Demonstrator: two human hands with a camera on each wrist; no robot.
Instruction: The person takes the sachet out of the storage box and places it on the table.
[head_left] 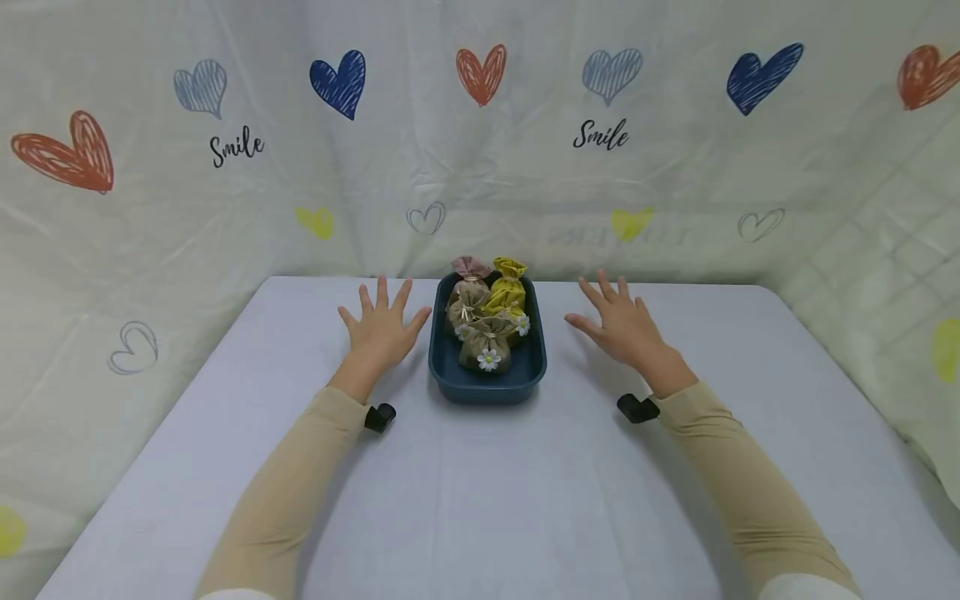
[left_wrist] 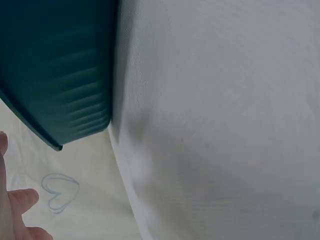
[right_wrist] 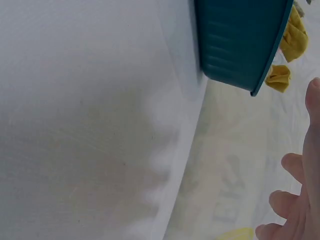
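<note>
A dark teal plastic tub point(head_left: 487, 393) stands near the far edge of the table and holds several small drawstring pouches. One pouch is yellow point(head_left: 507, 293), one has a pink top point(head_left: 472, 267), and a tan pouch point(head_left: 487, 342) in front bears a white daisy. My left hand point(head_left: 381, 333) is spread beside the tub's left side, apart from it, holding nothing. To the right of the tub my right hand point(head_left: 621, 327) is also spread and holds nothing. The tub's ribbed side point(left_wrist: 75, 95) fills the upper left of the left wrist view; the yellow pouch point(right_wrist: 295, 40) pokes over its rim in the right wrist view.
A white cloth covers the table point(head_left: 480, 500). Behind it hangs a pale curtain point(head_left: 525, 167) printed with hearts and the word Smile. A small black wrist camera point(head_left: 380, 417) sits at the left cuff, and another camera point(head_left: 637, 408) at the right cuff.
</note>
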